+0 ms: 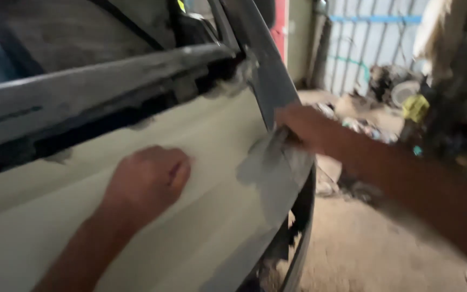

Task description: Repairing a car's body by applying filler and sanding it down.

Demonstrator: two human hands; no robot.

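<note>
A pale cream car door panel [212, 162] fills the left and middle of the head view, with a grey window frame [109, 81] along its top. My left hand [147, 181] rests on the panel with its fingers curled into a loose fist. My right hand [304, 127] reaches in from the right and presses on the door's rear edge, beside a grey patch [268, 162] of bare or filled surface. The picture is blurred, so I cannot tell whether the right hand holds anything.
A dusty dirt floor [363, 249] lies to the right of the door. Cluttered scrap and a yellow object [416, 107] sit at the back right, by a corrugated wall [374, 43]. The dark door gap [293, 238] runs downward below the right hand.
</note>
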